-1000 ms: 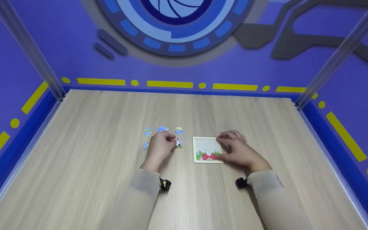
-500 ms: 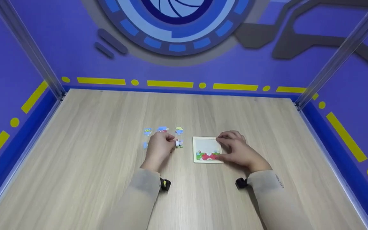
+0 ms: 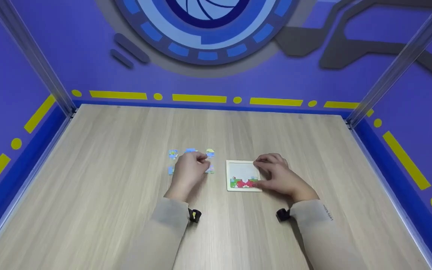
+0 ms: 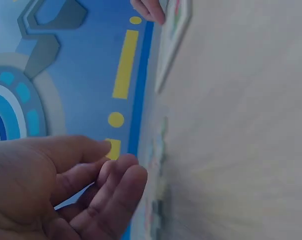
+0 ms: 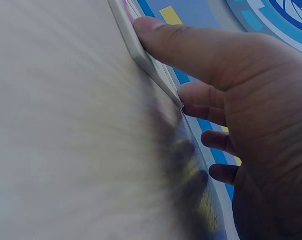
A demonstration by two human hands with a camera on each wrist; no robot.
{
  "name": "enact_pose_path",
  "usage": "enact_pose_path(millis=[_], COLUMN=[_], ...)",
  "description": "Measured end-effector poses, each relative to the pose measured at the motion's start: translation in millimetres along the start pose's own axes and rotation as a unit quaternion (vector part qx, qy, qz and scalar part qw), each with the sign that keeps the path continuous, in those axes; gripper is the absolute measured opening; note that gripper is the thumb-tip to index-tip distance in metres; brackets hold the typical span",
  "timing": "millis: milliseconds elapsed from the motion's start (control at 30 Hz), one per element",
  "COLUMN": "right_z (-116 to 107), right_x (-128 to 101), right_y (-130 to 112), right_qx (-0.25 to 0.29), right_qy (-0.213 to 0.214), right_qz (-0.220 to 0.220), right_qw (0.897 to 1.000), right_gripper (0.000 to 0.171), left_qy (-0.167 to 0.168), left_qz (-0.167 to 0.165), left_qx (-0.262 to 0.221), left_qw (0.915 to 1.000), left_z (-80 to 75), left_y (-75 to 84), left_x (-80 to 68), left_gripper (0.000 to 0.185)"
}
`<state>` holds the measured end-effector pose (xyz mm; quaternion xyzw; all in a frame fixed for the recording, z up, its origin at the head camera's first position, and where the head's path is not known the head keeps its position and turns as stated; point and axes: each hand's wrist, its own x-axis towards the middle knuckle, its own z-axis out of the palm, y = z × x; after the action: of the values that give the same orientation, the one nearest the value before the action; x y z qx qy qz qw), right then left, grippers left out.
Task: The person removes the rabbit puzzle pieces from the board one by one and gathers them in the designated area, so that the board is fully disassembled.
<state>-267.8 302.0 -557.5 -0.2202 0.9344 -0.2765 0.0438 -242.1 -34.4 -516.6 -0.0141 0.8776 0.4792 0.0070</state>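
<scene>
Over the loose jigsaw pieces my left hand [image 3: 189, 170] hovers, fingers loosely bent and the thumb apart from them. No piece shows between its fingertips in the left wrist view. Around it lie a piece with a yellow top [image 3: 210, 151], a blue flowered piece [image 3: 173, 153] and others partly covered by the hand. To the right is a square puzzle tray [image 3: 228, 176] with a pale rim; red and green pieces [image 3: 244, 183] fill its near strip. My right hand [image 3: 281, 176] holds the tray's right side, thumb near its front corner and forefinger at its back corner.
The wooden table [image 3: 126, 157] carries both tray and pieces. Blue patterned walls [image 3: 208, 80] surround its back and sides, with metal posts [image 3: 392, 67] at the far corners. Each wrist wears a small black camera [image 3: 194, 215].
My left hand has shifted slightly right and away from me; its thumb and forefinger have parted and now cover more of the near right piece. My right hand and the tray stay put.
</scene>
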Motion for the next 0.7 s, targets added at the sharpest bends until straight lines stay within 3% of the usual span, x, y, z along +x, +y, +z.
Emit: enact_pose_path(millis=[167, 333, 533, 700], right_z=[0.2, 1.3, 0.6, 1.2], right_x=[-1.6, -1.4, -0.9, -2.4], right_y=[-0.2, -0.8, -0.5, -1.8], right_qx=[-0.002, -0.001, 0.000, -0.004], right_qy=[-0.002, 0.000, 0.001, 0.006], right_qz=[0.007, 0.008, 0.007, 0.000], right_qw=[1.000, 1.000, 1.000, 1.000], right_gripper=[0.075, 0.077, 0.082, 0.081], left_qy=[-0.043, -0.086, -0.132, -0.143], left_qz=[0.037, 0.051, 0.042, 0.053], left_qx=[-0.007, 0.030, 0.077, 0.098], left_qw=[0.9983, 0.9945, 0.9874, 0.9835], left_z=[5.9, 17.9, 36.1, 48.3], left_y=[22.4, 38.6, 36.7, 27.4], left_x=[-5.5, -9.3, -7.8, -7.1], left_gripper=[0.036, 0.035, 0.037, 0.037])
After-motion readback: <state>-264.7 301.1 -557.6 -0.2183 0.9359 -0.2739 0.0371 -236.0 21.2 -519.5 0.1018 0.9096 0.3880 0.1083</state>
